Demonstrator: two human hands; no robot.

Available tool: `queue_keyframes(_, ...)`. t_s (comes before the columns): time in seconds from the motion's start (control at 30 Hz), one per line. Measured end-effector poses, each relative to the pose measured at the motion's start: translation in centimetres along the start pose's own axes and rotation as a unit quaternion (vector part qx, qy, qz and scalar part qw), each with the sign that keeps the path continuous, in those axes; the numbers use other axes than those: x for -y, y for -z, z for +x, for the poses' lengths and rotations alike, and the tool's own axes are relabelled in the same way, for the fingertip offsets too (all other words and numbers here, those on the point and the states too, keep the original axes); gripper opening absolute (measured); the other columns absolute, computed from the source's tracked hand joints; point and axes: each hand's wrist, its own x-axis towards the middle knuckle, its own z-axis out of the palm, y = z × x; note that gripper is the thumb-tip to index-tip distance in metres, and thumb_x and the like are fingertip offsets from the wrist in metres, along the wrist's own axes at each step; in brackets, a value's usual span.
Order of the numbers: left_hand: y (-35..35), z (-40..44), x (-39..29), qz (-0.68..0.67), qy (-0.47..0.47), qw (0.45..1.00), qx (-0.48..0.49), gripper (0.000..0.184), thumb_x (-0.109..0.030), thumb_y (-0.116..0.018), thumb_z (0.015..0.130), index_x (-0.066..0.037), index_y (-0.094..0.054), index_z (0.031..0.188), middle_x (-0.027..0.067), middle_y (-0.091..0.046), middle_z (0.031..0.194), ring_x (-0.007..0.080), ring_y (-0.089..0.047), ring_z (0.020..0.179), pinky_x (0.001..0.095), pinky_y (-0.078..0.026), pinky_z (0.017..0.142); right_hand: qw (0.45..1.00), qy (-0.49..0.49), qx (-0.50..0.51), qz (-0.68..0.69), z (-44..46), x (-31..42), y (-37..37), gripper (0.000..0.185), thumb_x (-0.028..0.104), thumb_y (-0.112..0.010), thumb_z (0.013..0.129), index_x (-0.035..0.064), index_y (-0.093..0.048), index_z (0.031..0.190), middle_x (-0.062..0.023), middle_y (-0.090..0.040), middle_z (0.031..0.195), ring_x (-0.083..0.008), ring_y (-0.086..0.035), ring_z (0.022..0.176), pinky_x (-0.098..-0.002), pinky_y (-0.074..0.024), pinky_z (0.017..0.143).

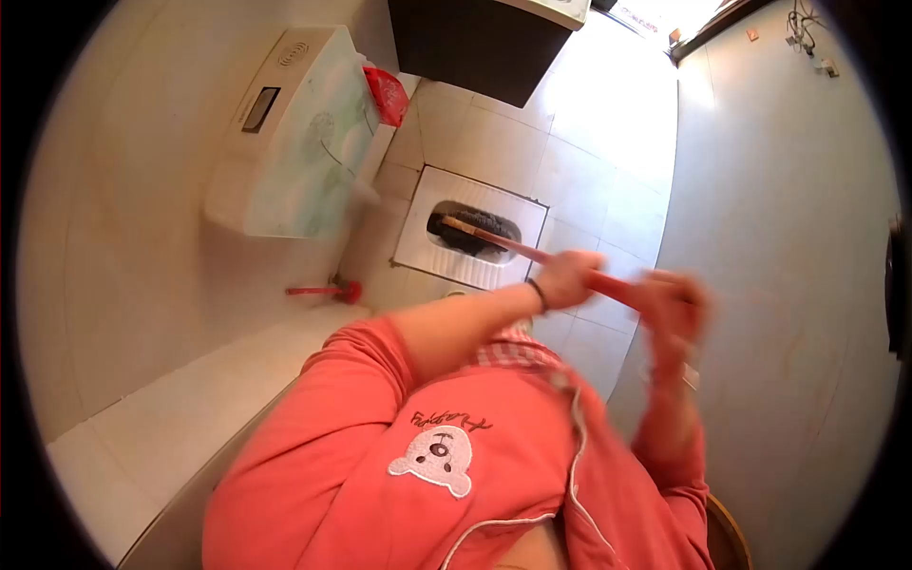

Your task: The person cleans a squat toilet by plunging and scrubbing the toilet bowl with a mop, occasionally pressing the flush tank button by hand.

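A long-handled brush (518, 248) with a red stick slants down into the squat toilet (425, 249). Its light-brown lower end lies in the dark basin, where the bristles are hard to make out. Partway up the stick, my left hand (570, 279), with a dark band at the wrist, is closed round it. Higher up, near the stick's top end, my right hand (673, 306) grips it too, smeared by motion.
A pale tank (313, 142) hangs on the left wall, with a red plastic bag (387, 95) behind it. A dark cabinet (475, 47) stands at the far side. A red-handled item (328, 291) is near the left wall. Cables (806, 38) hang on the right wall.
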Motion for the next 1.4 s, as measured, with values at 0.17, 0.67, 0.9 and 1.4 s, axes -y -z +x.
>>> queue_keyframes(0.17,1.3,-2.0,0.8,-0.008,0.012,0.999,0.037,0.021,-0.023,-0.063,0.072,-0.005,-0.054,0.065,0.0151,-0.056,0.070,0.0330,-0.056,0.072,0.0396,-0.045,0.064,0.996,0.024,0.081,-0.036,-0.6,3.4,-1.7,0.020,-0.012,-0.056,0.070,0.0000,-0.041,0.061,-0.0045,-0.043,0.054,-0.0113,-0.038,0.049,-0.0235,-0.0386,0.053)
queue_keyframes(0.67,3.5,-0.9,-7.9,-0.083,-0.173,0.981,-0.005,0.015,-0.018,-0.066,0.063,-0.011,-0.053,0.063,0.0093,-0.054,0.059,0.0305,-0.055,0.061,0.0394,-0.044,0.055,0.992,0.080,-0.100,-0.012,-3.4,11.9,1.7,0.019,-0.014,-0.048,0.062,0.0025,-0.038,0.058,-0.0040,-0.041,0.052,-0.0120,-0.039,0.046,-0.0227,-0.0316,0.043)
queue_keyframes(0.9,7.1,-2.4,-21.5,-0.180,-0.324,0.929,0.005,0.019,-0.019,-0.068,0.059,-0.013,-0.050,0.061,0.0043,-0.053,0.056,0.0260,-0.056,0.055,0.0379,-0.044,0.049,0.931,0.343,0.079,0.095,-4.8,22.9,4.9,0.029,0.028,-0.051,0.074,0.0152,-0.032,0.056,0.0067,-0.035,0.047,-0.0069,-0.032,0.041,-0.0277,-0.0252,0.053)
queue_keyframes(1.4,7.3,-4.9,-8.9,-0.171,-0.188,0.966,0.040,0.015,-0.020,-0.057,0.070,-0.008,-0.053,0.062,0.0126,-0.056,0.062,0.0324,-0.056,0.061,0.0396,-0.045,0.058,0.983,0.138,0.116,0.034,-2.1,7.0,-2.6,0.021,-0.009,-0.058,0.069,0.0034,-0.043,0.063,-0.0045,-0.045,0.060,-0.0165,-0.041,0.053,-0.0266,-0.0377,0.051)
